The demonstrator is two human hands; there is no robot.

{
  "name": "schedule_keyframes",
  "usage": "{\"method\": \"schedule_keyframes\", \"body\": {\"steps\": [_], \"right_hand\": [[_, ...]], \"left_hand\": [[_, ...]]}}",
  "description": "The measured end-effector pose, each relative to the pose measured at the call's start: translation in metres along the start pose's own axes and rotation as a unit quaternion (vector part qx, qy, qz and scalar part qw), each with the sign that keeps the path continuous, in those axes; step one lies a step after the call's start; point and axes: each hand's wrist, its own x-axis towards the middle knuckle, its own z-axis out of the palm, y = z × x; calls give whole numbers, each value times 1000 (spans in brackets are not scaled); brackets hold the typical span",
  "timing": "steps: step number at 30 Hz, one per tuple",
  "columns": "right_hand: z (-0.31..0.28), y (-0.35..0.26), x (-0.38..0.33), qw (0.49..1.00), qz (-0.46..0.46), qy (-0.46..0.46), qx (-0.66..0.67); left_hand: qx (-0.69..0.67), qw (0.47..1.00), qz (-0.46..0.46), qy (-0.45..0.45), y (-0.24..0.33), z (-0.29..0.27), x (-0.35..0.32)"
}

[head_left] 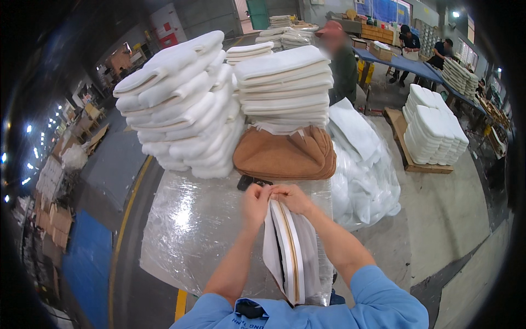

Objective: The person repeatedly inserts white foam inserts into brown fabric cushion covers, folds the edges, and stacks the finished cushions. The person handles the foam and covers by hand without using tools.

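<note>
My left hand (pixel 255 204) and my right hand (pixel 293 198) meet at the far end of a white fabric cover (pixel 269 241) with a long zipper (pixel 289 244). Fingers of both hands are pinched together on that end; the exact spot they grip is hidden. The cover stretches from my hands toward my body, its zipper facing up and a dark strip showing along its left side. Just beyond my left hand lies a small black object (pixel 253 181), partly covered. Brown folded fabric covers (pixel 285 153) are piled behind my hands.
Tall stacks of white padding (pixel 181 104) and folded white pads (pixel 285 88) stand on the plastic-covered table (pixel 186 230). A plastic-wrapped bundle (pixel 364 186) sits at its right. A person in a red cap (pixel 342 66) stands beyond. Farther right, a pallet (pixel 422 164) carries white pads.
</note>
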Motion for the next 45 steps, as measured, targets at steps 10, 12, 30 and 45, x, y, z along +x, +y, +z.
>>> {"method": "schedule_keyframes", "body": {"steps": [10, 12, 30, 45], "right_hand": [[28, 11, -7, 996, -10, 67, 61], [28, 15, -10, 995, 36, 77, 59], [25, -10, -88, 942, 62, 187, 271], [48, 27, -363, 801, 444, 319, 245]], "left_hand": [[-182, 892, -73, -407, 30, 44, 93], [-141, 879, -100, -445, 27, 46, 92], [28, 978, -42, -202, -60, 4, 57], [-288, 894, -319, -129, -119, -94, -91]]}}
